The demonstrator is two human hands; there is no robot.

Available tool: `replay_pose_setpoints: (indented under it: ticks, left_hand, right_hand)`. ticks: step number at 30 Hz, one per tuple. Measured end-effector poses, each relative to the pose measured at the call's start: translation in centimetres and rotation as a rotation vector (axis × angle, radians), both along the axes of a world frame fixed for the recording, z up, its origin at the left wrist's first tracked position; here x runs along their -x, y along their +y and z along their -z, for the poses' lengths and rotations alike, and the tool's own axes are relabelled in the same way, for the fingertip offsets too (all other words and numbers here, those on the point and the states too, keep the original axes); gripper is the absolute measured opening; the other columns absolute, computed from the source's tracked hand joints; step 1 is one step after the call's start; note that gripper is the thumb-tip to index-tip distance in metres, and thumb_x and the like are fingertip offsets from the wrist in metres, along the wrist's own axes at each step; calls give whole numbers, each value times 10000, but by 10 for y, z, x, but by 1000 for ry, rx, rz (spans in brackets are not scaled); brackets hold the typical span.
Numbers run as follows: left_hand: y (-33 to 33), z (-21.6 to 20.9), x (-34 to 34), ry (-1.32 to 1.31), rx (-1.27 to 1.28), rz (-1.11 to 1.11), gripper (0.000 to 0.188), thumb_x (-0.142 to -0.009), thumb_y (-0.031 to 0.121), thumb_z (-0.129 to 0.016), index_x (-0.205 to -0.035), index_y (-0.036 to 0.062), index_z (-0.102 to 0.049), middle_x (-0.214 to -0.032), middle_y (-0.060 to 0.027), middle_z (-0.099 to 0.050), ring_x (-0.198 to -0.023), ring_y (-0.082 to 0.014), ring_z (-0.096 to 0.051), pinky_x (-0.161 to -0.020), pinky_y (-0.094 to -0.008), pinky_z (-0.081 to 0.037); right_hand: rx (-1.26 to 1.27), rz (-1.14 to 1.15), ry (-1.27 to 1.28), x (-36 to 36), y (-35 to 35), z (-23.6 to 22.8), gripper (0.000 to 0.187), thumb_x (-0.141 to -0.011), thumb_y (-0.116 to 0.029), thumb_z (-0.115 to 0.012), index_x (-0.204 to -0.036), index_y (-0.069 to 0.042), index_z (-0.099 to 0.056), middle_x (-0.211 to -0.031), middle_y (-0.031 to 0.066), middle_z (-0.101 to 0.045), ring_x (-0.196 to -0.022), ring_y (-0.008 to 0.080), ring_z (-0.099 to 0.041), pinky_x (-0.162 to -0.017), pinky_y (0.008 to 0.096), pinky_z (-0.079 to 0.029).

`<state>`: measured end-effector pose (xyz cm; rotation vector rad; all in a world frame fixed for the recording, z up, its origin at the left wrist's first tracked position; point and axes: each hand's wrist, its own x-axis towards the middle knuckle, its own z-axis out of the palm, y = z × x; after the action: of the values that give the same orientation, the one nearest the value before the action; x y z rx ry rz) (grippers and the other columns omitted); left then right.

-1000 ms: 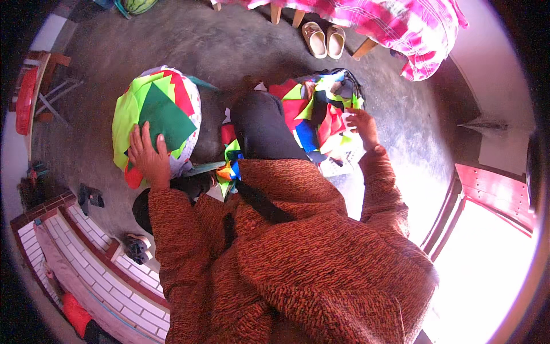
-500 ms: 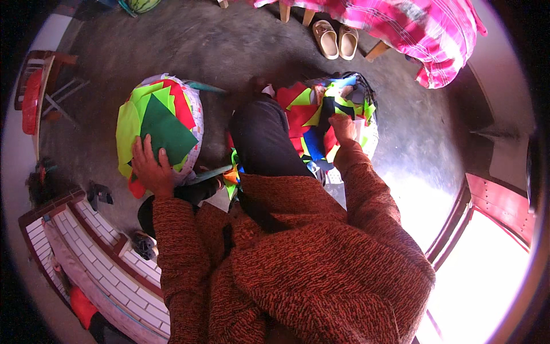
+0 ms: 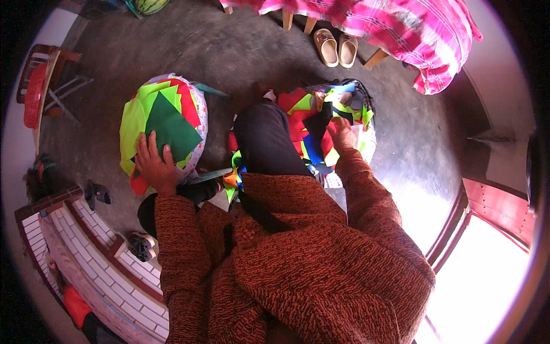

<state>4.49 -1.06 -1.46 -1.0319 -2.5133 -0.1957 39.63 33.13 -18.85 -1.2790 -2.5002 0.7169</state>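
Note:
My left hand lies with fingers spread on a dark green cloth piece. That piece tops a heap of lime and red cloth pieces in a round pale basket. At the right, a second round container holds a mixed heap of red, blue, lime, black and white scraps. There my right hand is closed, with a black cloth piece at its fingertips; part of the grip is hidden. My dark-trousered knee is between the two heaps.
Beige clogs stand on the grey floor by a table with a pink checked cloth. A white-tiled ledge is at lower left, dark shoes beside it. Bright light enters through a doorway at right.
My right hand has shifted slightly, and the black cloth piece now spreads out to the left of it. My left hand stays on the green piece. The view has tilted a little.

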Motion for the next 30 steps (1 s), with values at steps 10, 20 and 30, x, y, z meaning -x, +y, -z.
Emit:
replay_pose_setpoints:
  ticks: [10,20,30]
  left_hand:
    - [4,-9,-6,-38,24,4,456,-889,338,-413,-1256,72,-456,-1315,-184,-417,-1200,-381,-383,-996,-487,-267]
    - [5,-3,-8,-2,-41,0,456,-897,383,-385,-1264,121,-455,-1333,-133,-404,-1221,-335,-369,-978,-503,-260]
    - [3,-5,-8,-10,-52,-3,444,-883,362,-415,-1262,136,-457,-1338,-122,-403,-1225,-326,-369,-980,-505,-266]
  right_hand:
    - [-76,-48,-569,46,-23,30,459,-672,-310,-693,-992,-74,-464,-1001,123,-496,-992,303,-511,-791,456,-458]
    - [297,191,43,-13,30,47,311,-798,-288,-584,-1039,-93,-560,-1041,165,-602,-928,319,-586,-791,397,-458]
    - [670,447,811,-30,24,-3,333,-849,-98,-597,-1160,-42,-492,-1049,46,-578,-988,148,-502,-890,276,-372]
